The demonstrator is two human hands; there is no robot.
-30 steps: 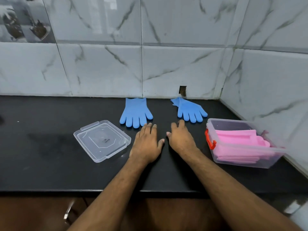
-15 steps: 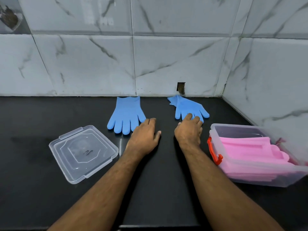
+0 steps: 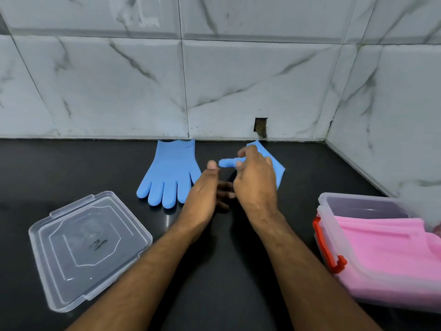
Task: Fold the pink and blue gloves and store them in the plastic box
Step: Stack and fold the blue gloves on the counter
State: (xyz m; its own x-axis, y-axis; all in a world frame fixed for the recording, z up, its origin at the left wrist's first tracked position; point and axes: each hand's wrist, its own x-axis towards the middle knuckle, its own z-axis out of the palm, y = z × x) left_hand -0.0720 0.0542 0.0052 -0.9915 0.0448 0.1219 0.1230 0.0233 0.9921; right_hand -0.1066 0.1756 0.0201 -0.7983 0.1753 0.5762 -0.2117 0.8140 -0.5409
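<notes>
Two blue gloves lie on the black counter by the tiled wall. The left blue glove (image 3: 170, 174) lies flat, fingers toward me. My right hand (image 3: 256, 181) grips the right blue glove (image 3: 278, 167), lifting it and hiding most of it; one blue finger sticks out to the left. My left hand (image 3: 205, 192) hovers just left of it, fingers apart, holding nothing. The clear plastic box (image 3: 334, 211) with a red latch stands at the right, with folded pink gloves (image 3: 391, 247) inside.
The box's clear lid (image 3: 86, 247) lies flat on the counter at the left front. Marble-tiled walls close the back and right side, forming a corner. A small dark hole (image 3: 261, 126) is in the back wall above the right glove.
Both hands moved forward from resting on the counter. My right hand reached the right blue glove and took hold of it, lifting it. The view shifted closer and leftward.
</notes>
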